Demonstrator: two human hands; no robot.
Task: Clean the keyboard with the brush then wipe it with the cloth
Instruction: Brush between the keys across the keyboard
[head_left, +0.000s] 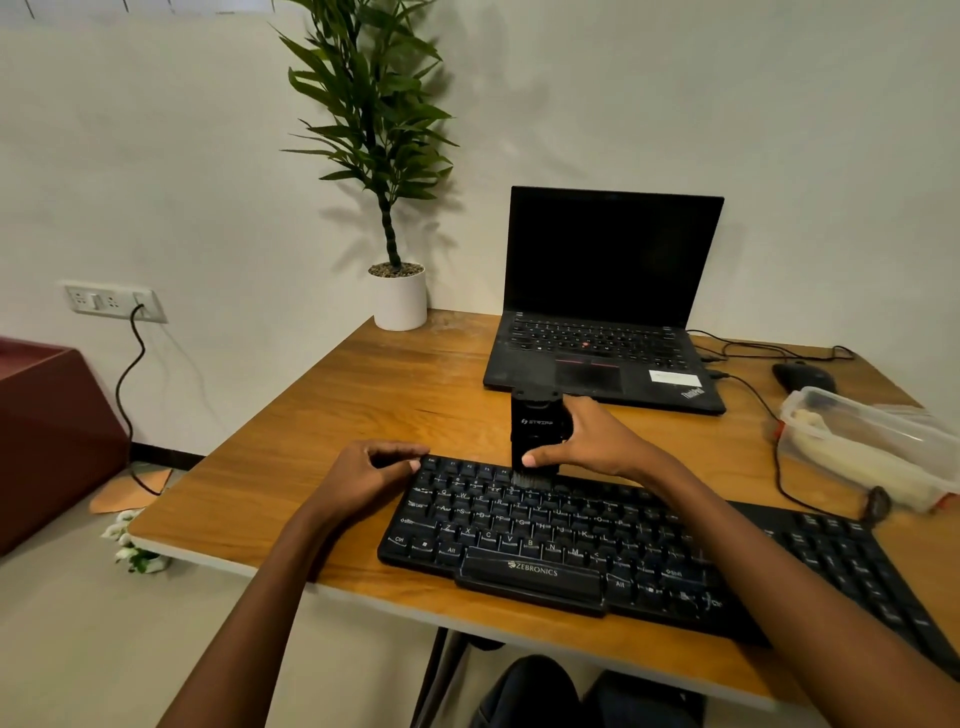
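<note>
Keyboard (545, 535): far-left corner gripped by left hand (369, 467), likely against sliding.
Brush (535, 431): clamped upright in right hand (587, 441), bristles on keyboard's top row.

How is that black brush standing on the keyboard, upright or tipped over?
Upright. The brush, gripped by the right hand, stands tall with bristles down on the upper rows of the keyboard.

Left hand (371, 467) curled; right hand (592, 441) gripping (thumb forward)

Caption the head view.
Right hand stands the brush, bristles down, on the keyboard while left hand grips its far-left corner.
</note>
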